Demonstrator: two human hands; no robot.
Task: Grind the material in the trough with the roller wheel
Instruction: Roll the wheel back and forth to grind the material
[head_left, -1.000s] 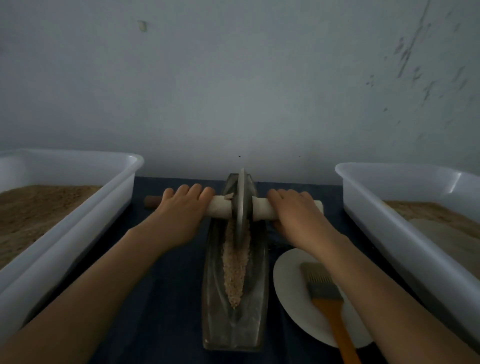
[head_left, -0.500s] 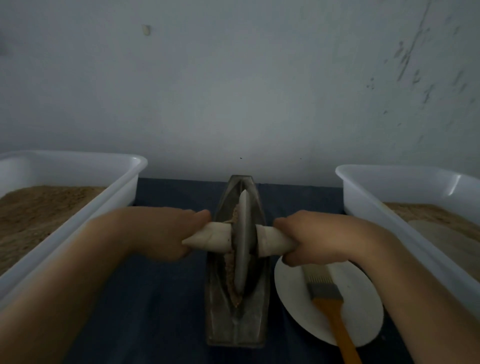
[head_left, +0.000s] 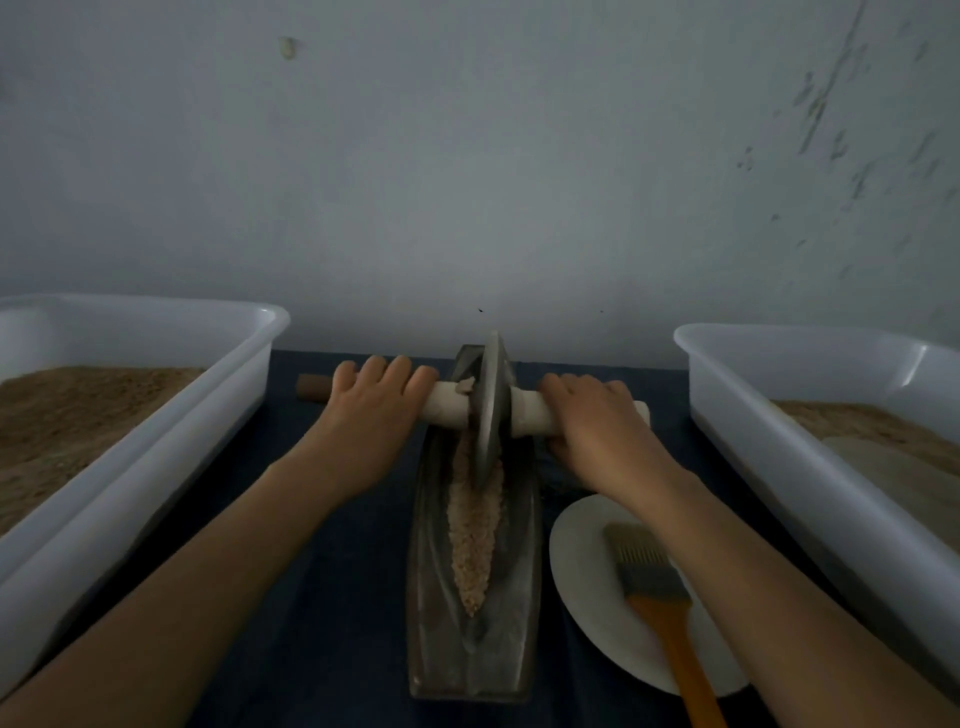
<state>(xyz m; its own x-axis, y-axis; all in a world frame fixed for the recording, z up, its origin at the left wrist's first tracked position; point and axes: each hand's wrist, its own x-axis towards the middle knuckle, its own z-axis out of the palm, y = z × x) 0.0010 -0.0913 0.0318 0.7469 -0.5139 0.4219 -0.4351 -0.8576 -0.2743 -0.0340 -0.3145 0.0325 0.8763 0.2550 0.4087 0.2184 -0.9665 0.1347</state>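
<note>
Half a second earlier the grey metal roller wheel (head_left: 491, 410) sat mid-trough; it now stands at the 12 o'clock end of the long, boat-shaped metal trough (head_left: 472, 613), a full forward stroke. The left hand (head_left: 371, 415) and right hand (head_left: 597, 431) each keep a closed grip on the pale wooden axle (head_left: 447, 408). The coarse tan granular material (head_left: 470, 540) lies exposed toward 6 o'clock, still grainy, so grinding likely continues with a return stroke.
</note>
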